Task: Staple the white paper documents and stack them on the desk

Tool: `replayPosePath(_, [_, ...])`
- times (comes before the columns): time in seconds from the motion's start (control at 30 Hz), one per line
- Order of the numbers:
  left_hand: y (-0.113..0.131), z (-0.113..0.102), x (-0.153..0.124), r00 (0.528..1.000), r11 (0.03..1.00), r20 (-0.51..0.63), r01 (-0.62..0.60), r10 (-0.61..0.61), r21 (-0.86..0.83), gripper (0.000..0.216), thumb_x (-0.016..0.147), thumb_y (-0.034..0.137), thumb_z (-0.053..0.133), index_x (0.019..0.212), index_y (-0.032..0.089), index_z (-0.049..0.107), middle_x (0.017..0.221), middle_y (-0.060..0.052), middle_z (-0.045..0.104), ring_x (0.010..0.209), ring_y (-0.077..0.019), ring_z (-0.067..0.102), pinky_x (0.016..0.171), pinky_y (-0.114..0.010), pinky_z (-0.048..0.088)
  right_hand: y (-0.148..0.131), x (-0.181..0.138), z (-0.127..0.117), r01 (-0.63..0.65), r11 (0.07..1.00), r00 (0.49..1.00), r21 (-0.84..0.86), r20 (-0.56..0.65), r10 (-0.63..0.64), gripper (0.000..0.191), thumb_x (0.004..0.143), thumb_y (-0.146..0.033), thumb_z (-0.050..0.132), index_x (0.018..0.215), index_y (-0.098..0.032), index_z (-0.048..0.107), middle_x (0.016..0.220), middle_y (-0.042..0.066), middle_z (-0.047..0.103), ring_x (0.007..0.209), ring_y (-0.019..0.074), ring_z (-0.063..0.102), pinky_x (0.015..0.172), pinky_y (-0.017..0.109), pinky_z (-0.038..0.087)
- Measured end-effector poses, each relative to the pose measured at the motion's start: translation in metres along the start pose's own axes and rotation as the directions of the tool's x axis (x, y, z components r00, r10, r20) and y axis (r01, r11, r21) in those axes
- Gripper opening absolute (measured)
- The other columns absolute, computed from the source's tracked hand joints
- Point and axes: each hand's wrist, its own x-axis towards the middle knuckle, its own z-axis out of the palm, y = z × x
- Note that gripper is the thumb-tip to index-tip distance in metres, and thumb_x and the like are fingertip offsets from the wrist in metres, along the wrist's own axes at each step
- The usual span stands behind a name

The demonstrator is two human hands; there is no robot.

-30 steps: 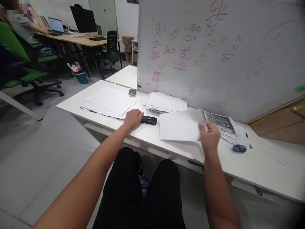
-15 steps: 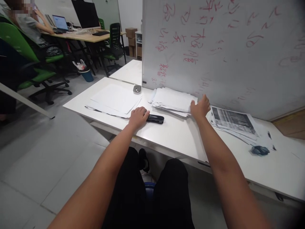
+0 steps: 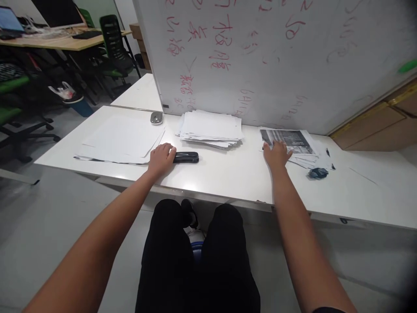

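My left hand (image 3: 162, 160) is closed over the left end of a black stapler (image 3: 187, 157), which lies on the white table. Just left of that hand is a spread of white sheets (image 3: 119, 134). My right hand (image 3: 276, 153) reaches over the near left edge of a pile of printed papers (image 3: 293, 141), its fingers spread on the top sheet with the dark picture. Between my hands, farther back, sits a thick, uneven stack of white paper (image 3: 211, 126). A dark blue crumpled item (image 3: 318, 173) lies to the right of my right hand.
A whiteboard (image 3: 254, 52) with red writing stands along the table's back edge. A grey computer mouse (image 3: 157, 118) rests near its left corner. Cardboard boxes (image 3: 371, 124) are at the right. On the floor at left are a blue bin (image 3: 80, 106) and office chairs (image 3: 114, 43).
My right hand has moved from the right end of the white stack onto the printed papers. The view has turned to the right. My left hand stays on the stapler.
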Motion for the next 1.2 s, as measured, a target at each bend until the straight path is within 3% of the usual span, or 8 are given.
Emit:
replayPosePath(0.17, [-0.002, 0.001, 0.003, 1.000, 1.000, -0.001, 0.005, -0.005, 0.027, 0.045, 0.099, 0.045, 0.022, 0.113, 0.024, 0.060, 0.135, -0.009, 0.059, 0.128, -0.0282, 0.048, 0.104, -0.048, 0.035, -0.003, -0.001, -0.008, 0.023, 1.000, 0.998, 0.001, -0.061, -0.023, 0.046, 0.096, -0.029, 0.030, 0.110, -0.006, 0.068, 0.107, 0.024, 0.069, 0.105, 0.0321, 0.062, 0.097, 0.052, 0.040])
replayPosePath(0.27, [-0.003, 0.001, 0.004, 1.000, 0.999, -0.012, -0.005, 0.006, 0.036, 0.045, 0.100, 0.043, 0.022, 0.112, 0.023, 0.061, 0.133, -0.010, 0.060, 0.126, -0.0280, 0.049, 0.103, -0.047, 0.037, 0.002, 0.001, -0.010, -0.034, 0.996, 0.991, 0.082, -0.125, 0.044, 0.045, 0.095, -0.030, 0.031, 0.100, -0.007, 0.070, 0.091, 0.021, 0.070, 0.086, 0.0300, 0.064, 0.085, 0.045, 0.045])
replayPosePath(0.37, [-0.005, 0.003, 0.004, 0.999, 0.999, -0.030, -0.014, 0.016, 0.050, 0.045, 0.100, 0.042, 0.023, 0.112, 0.023, 0.062, 0.132, -0.009, 0.061, 0.125, -0.0276, 0.050, 0.102, -0.046, 0.038, 0.006, 0.004, -0.009, -0.045, 0.977, 0.980, 0.210, -0.183, 0.085, 0.046, 0.094, -0.034, 0.032, 0.091, -0.010, 0.071, 0.084, 0.018, 0.069, 0.080, 0.0283, 0.061, 0.078, 0.042, 0.045])
replayPosePath(0.63, [-0.008, 0.004, 0.006, 0.999, 0.998, -0.039, -0.031, 0.034, 0.057, 0.045, 0.100, 0.042, 0.024, 0.111, 0.023, 0.063, 0.130, -0.009, 0.062, 0.124, -0.0275, 0.051, 0.103, -0.046, 0.038, 0.006, 0.004, -0.010, -0.057, 0.963, 0.977, 0.264, -0.185, 0.109, 0.035, 0.092, -0.030, 0.040, 0.084, -0.013, 0.069, 0.084, 0.016, 0.069, 0.081, 0.0262, 0.061, 0.080, 0.040, 0.044])
replayPosePath(0.83, [-0.005, 0.002, 0.006, 0.999, 0.997, -0.023, -0.029, 0.031, 0.065, 0.045, 0.100, 0.042, 0.022, 0.108, 0.023, 0.062, 0.126, -0.008, 0.064, 0.120, -0.0266, 0.053, 0.099, -0.044, 0.040, 0.007, 0.005, -0.010, -0.079, 0.954, 0.974, 0.289, -0.181, 0.135, 0.027, 0.087, -0.025, 0.047, 0.094, -0.012, 0.069, 0.089, 0.016, 0.071, 0.085, 0.0273, 0.062, 0.083, 0.041, 0.046])
replayPosePath(1.2, [-0.002, 0.001, 0.004, 1.000, 0.998, -0.023, -0.014, 0.015, 0.057, 0.044, 0.100, 0.041, 0.022, 0.109, 0.024, 0.062, 0.129, -0.008, 0.062, 0.123, -0.0262, 0.052, 0.102, -0.045, 0.039, 0.004, 0.004, -0.012, -0.125, 0.940, 0.972, 0.319, -0.150, 0.180, 0.032, 0.091, -0.025, 0.040, 0.102, -0.011, 0.066, 0.104, 0.020, 0.069, 0.101, 0.0301, 0.063, 0.094, 0.047, 0.044])
